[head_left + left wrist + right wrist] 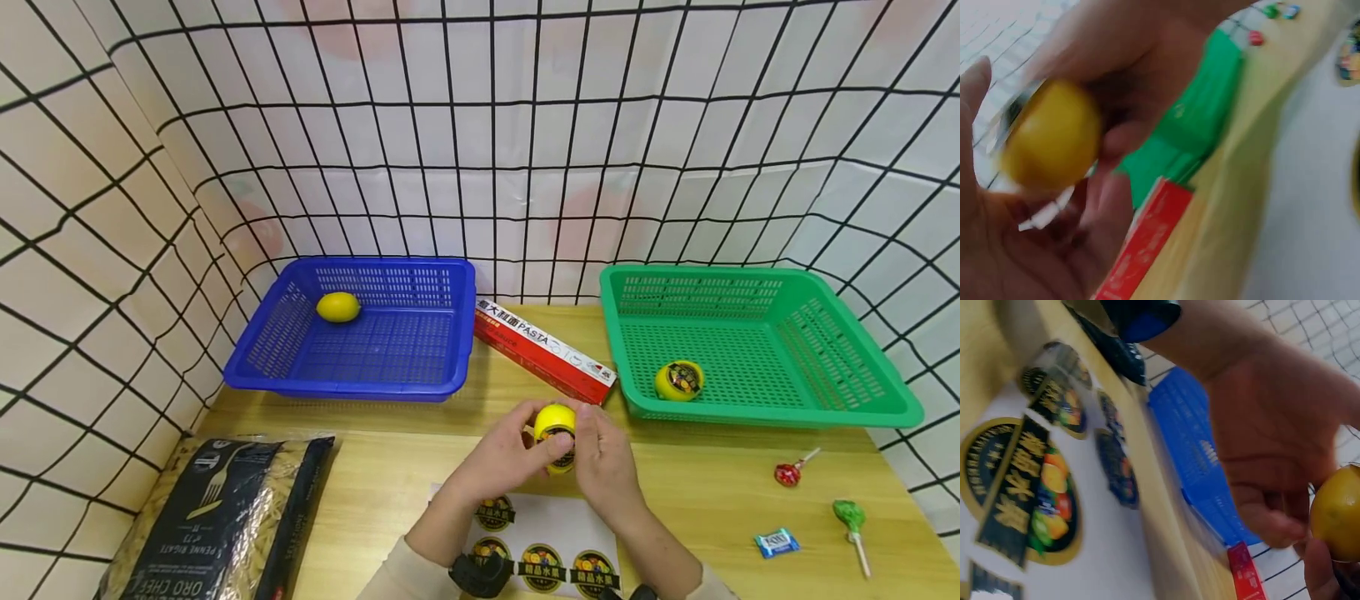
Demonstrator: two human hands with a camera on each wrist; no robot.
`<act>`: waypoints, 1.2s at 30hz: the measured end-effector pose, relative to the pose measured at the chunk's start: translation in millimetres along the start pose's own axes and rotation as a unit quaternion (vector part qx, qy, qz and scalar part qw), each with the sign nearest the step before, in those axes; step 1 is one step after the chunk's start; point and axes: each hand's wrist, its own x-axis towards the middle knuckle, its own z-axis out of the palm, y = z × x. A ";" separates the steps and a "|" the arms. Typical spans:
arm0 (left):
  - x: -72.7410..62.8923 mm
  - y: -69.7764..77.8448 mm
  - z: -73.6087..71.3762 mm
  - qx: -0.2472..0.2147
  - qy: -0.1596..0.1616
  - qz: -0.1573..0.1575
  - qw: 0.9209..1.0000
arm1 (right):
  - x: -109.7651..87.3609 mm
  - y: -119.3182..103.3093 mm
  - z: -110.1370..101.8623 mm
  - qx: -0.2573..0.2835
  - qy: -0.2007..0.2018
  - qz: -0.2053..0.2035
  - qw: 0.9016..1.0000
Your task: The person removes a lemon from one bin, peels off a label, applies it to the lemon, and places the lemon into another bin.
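Observation:
A yellow lemon is held between both hands above the table, with a round dark fruit label on the side toward me. My left hand grips it from the left, its thumb lying across the label and covering part of it. From the right, my right hand holds the same lemon with thumb and fingers. Below the hands lies a white sheet of round labels, partly hidden by the wrists. The left wrist view shows the lemon blurred, with fingers of both hands around it.
A blue basket with one lemon stands back left; a green basket with a labelled lemon, back right. Between them lies a pasta box. A penne bag lies left; lollipops and a blue-wrapped candy, right.

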 end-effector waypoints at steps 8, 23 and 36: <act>1.4 -2.8 24.9 0.100 0.131 0.023 0.986 | -4.9 -1.4 4.3 -0.017 0.022 -0.032 0.999; 2.8 -7.3 18.2 0.154 0.157 0.054 0.974 | -2.4 -2.4 0.2 0.023 -0.011 0.030 0.999; 4.0 -10.3 -2.2 0.122 0.014 0.030 0.992 | 8.1 -4.4 -12.5 -0.037 -0.090 0.062 0.993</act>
